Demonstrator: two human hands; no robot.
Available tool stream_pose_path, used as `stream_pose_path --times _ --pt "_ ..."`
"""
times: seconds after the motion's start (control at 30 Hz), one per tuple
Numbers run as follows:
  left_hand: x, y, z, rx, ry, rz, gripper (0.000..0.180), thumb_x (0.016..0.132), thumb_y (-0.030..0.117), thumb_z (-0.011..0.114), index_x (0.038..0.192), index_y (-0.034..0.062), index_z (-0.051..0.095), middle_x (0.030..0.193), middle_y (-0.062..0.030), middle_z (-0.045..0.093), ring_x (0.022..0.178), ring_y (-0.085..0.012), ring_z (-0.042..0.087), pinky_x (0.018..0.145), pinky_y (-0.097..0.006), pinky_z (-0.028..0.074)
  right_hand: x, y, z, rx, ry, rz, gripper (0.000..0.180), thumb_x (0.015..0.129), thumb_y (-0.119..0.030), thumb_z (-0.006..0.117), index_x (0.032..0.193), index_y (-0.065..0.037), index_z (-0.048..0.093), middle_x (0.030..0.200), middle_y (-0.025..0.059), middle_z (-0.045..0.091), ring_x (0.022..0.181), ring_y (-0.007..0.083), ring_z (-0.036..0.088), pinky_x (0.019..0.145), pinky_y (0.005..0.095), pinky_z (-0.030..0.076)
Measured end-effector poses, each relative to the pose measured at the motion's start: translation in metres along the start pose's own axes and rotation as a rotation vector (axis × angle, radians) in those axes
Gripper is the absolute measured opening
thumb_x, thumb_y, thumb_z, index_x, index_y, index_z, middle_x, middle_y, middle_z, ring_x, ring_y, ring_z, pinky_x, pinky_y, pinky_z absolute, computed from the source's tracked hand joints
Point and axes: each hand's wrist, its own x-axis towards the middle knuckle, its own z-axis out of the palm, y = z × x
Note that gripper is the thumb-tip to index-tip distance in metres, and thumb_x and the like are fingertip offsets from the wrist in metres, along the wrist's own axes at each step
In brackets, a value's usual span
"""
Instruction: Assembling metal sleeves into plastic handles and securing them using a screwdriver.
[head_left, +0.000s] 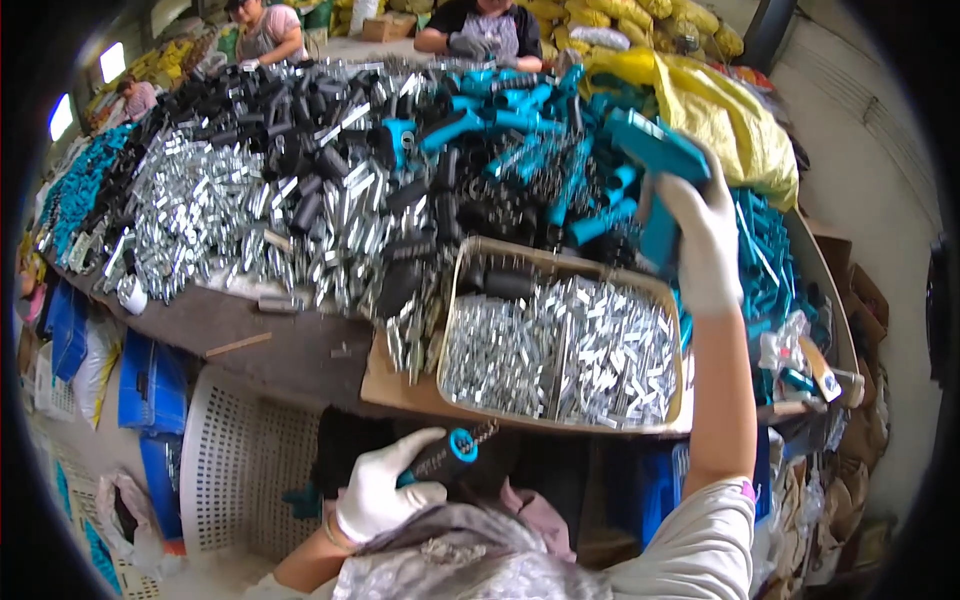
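My left hand [385, 492], in a white glove, is closed around a black cylindrical tool part [440, 462] close to my body. That part has a teal ring, and a thin dark twisted metal piece sticks out of its end. Up at the right, over the pile, my white-gloved right hand [712, 245] grips a teal gun-shaped plastic housing [660, 148], slightly blurred. Below and left of it stands a tray [572, 424] of small silvery metal pieces [610, 340]. A black cylinder [510, 283] lies at the tray's back left.
Teal plastic parts [525, 120], black parts [290, 110] and silvery metal tubes [190, 210] heap the table. A yellow sack [735, 125] lies at the back right. A white perforated basket [235, 460] stands at the lower left beside blue bins [150, 385]. Co-workers [485, 35] sit across the table.
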Motion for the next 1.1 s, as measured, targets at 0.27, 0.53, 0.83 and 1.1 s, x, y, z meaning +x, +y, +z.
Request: stream_pose_path --times 0.27,0.53,0.83,1.1 --pt "-0.030 -0.003 -0.011 0.037 -0.075 0.083 0.058 0.081 0.029 0.081 0.126 -0.0006 0.060 0.099 -0.0208 0.069 0.087 -0.0331 0.071 0.077 -0.036 0.056 -0.221 -0.019 0.048 0.362 -0.185 0.841 0.058 0.080 -0.030 0.080 0.123 0.002 0.055 0.091 0.0099 0.067 0.077 0.0167 0.066 0.070 0.0311 0.055" --pt "-0.041 0.009 -0.026 0.439 -0.166 0.210 0.058 0.075 0.032 0.081 0.124 0.0087 0.063 0.076 -0.0091 0.063 0.064 -0.0286 0.065 0.058 -0.037 0.054 -0.230 -0.026 0.033 0.308 -0.319 0.941 0.062 0.076 -0.038 0.082 0.116 0.003 0.058 0.087 0.0126 0.068 0.068 0.0179 0.066 0.061 0.0298 0.055" --pt "-0.041 -0.002 -0.036 0.190 -0.457 0.106 0.060 0.078 0.038 0.080 0.125 0.0051 0.063 0.091 -0.0158 0.070 0.075 -0.0306 0.070 0.069 -0.036 0.055 -0.239 -0.037 0.071 -0.596 -0.802 0.077 0.045 0.072 -0.015 0.078 0.116 -0.012 0.068 0.089 0.0068 0.066 0.079 0.0278 0.065 0.079 0.0384 0.052" --pt "-0.035 -0.035 -0.037 -0.407 -1.054 -0.383 0.083 0.082 0.054 0.074 0.142 0.0017 0.051 0.082 -0.0030 0.063 0.061 -0.0073 0.055 0.055 -0.024 0.047 -0.241 -0.021 0.074 -0.607 -0.909 -0.905 0.040 0.072 -0.024 0.062 0.111 -0.017 0.069 0.094 0.0037 0.060 0.091 0.0219 0.061 0.092 0.0452 0.047"
